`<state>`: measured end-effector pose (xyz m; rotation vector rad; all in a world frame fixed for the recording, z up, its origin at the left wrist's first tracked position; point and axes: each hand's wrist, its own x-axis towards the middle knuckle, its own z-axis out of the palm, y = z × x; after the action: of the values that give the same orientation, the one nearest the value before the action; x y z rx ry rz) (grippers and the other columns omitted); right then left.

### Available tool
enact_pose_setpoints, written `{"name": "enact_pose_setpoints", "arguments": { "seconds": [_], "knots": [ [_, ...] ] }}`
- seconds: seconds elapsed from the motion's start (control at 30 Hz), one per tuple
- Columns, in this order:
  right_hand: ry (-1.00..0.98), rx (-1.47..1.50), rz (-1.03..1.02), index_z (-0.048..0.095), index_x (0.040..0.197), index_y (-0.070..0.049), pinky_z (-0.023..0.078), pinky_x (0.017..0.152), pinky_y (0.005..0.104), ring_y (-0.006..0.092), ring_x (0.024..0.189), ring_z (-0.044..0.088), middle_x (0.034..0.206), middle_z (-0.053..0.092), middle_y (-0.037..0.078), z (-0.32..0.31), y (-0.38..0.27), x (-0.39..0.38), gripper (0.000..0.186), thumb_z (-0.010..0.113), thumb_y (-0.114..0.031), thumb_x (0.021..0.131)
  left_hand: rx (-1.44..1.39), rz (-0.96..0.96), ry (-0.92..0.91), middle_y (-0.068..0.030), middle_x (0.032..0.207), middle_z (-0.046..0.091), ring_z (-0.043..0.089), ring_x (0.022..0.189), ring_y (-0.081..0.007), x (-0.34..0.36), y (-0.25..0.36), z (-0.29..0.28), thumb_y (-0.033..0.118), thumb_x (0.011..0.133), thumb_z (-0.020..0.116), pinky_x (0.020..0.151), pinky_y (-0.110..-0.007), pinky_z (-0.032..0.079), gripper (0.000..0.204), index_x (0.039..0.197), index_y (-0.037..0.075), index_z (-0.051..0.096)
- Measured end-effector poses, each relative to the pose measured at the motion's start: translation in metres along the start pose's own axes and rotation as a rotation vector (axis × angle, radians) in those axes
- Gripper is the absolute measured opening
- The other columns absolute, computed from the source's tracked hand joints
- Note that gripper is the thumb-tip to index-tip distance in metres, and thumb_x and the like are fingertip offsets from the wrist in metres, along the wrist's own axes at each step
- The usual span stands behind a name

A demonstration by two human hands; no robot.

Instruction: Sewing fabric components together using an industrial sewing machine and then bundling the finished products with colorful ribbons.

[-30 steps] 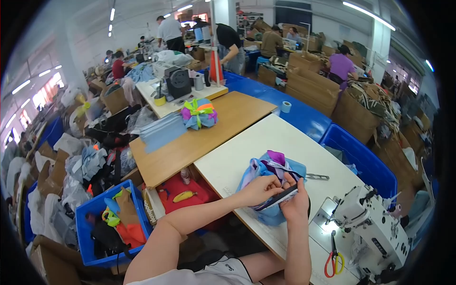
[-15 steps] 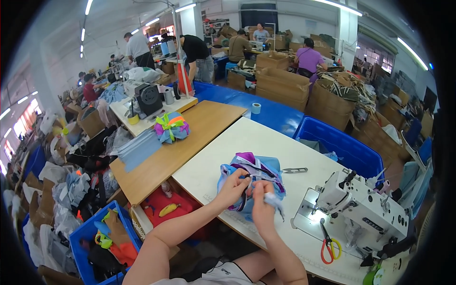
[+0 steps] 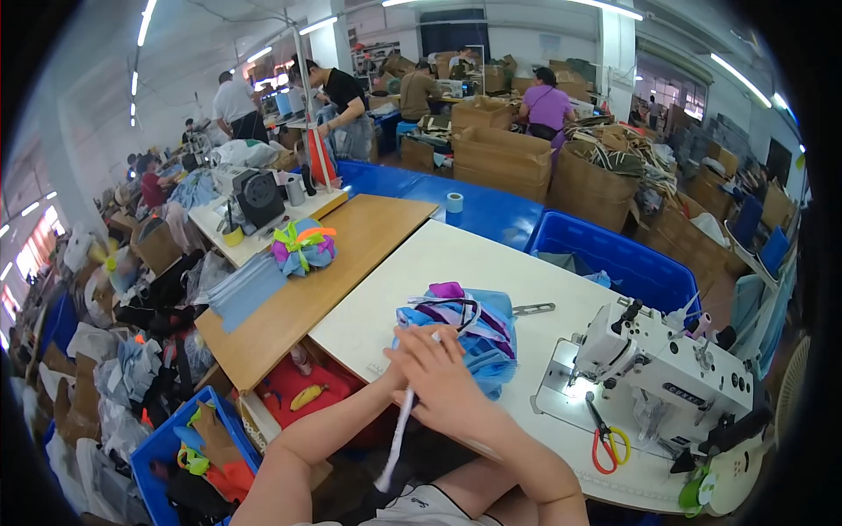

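Note:
A bundle of light blue, purple and white fabric pieces (image 3: 478,329) lies on the white sewing table. My hands meet at its near left edge. My right hand (image 3: 443,386) crosses over the left, its fingers bent around a white fabric strip (image 3: 399,443) that hangs down past the table edge. My left hand (image 3: 396,361) is beneath it, and most of its fingers are hidden. A flat metal tool with slots (image 3: 535,309) pokes out beyond the bundle's right side.
To the right stands a white sewing machine (image 3: 662,364), with red-and-yellow-handled scissors (image 3: 605,434) before it. A blue bin (image 3: 614,250) adjoins the table's far side. A tied colourful bundle (image 3: 303,248) rests on the wooden board (image 3: 351,241). Lower left is another blue bin (image 3: 158,478) of scraps.
My right hand has swung left across my left hand. The white strip, earlier on the right of my hands, now hangs below them. The view has shifted slightly.

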<state>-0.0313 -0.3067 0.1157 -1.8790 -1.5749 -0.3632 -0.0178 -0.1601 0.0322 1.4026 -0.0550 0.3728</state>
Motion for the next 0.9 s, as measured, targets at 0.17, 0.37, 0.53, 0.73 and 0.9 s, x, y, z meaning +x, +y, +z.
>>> {"name": "enact_pose_setpoints", "arguments": {
  "seconds": [0.17,0.37,0.53,0.73,0.9],
  "knots": [
    [0.040,-0.235,0.171,0.063,0.121,-0.010,0.017,0.121,0.0565,0.0286,0.121,0.054,0.119,0.062,0.010,-0.041,0.031,-0.005,0.039,0.066,-0.008,0.082,0.037,-0.048,0.036,0.0042,0.078,0.067,0.057,0.070,-0.0032,-0.002,0.004,-0.006,0.005,0.090,0.068,0.061,-0.022,0.046,0.008,0.094,0.001,0.074],
    [0.036,-0.365,0.242,0.068,0.107,-0.009,0.030,0.115,0.0536,0.0254,0.098,0.060,0.095,0.066,0.007,-0.045,0.037,-0.018,0.022,0.064,-0.005,0.085,0.029,-0.153,-0.025,-0.0020,0.086,0.071,0.064,0.077,-0.0080,0.000,0.019,-0.005,-0.006,0.083,0.067,0.071,-0.022,0.051,0.016,0.097,-0.002,0.073],
    [0.316,0.345,0.182,0.066,0.116,-0.004,0.048,0.089,0.0411,0.0321,0.091,0.061,0.097,0.065,0.013,-0.035,0.046,0.001,0.026,0.054,-0.001,0.093,0.005,-0.112,-0.087,-0.0038,0.090,0.070,0.065,0.080,-0.0104,-0.004,0.029,0.002,-0.011,0.076,0.062,0.071,-0.024,0.052,0.019,0.091,-0.002,0.070],
    [0.104,0.210,0.309,0.064,0.120,-0.004,0.048,0.080,0.0414,0.0325,0.092,0.061,0.103,0.065,0.016,-0.019,0.088,-0.002,0.029,0.047,-0.021,0.104,0.512,0.303,0.057,-0.0053,0.082,0.058,0.056,0.076,-0.0157,0.001,0.034,0.016,-0.011,0.071,0.063,0.064,-0.027,0.041,0.015,0.080,0.000,0.068],
    [0.211,0.147,0.358,0.067,0.107,-0.004,0.046,0.081,0.0463,0.0359,0.090,0.059,0.101,0.066,0.016,0.004,0.111,-0.008,0.029,0.050,-0.027,0.103,0.379,0.455,0.204,-0.0066,0.081,0.056,0.056,0.078,-0.0178,0.004,0.023,0.029,-0.011,0.072,0.062,0.065,-0.028,0.039,0.011,0.072,-0.001,0.065]
  ]
}}
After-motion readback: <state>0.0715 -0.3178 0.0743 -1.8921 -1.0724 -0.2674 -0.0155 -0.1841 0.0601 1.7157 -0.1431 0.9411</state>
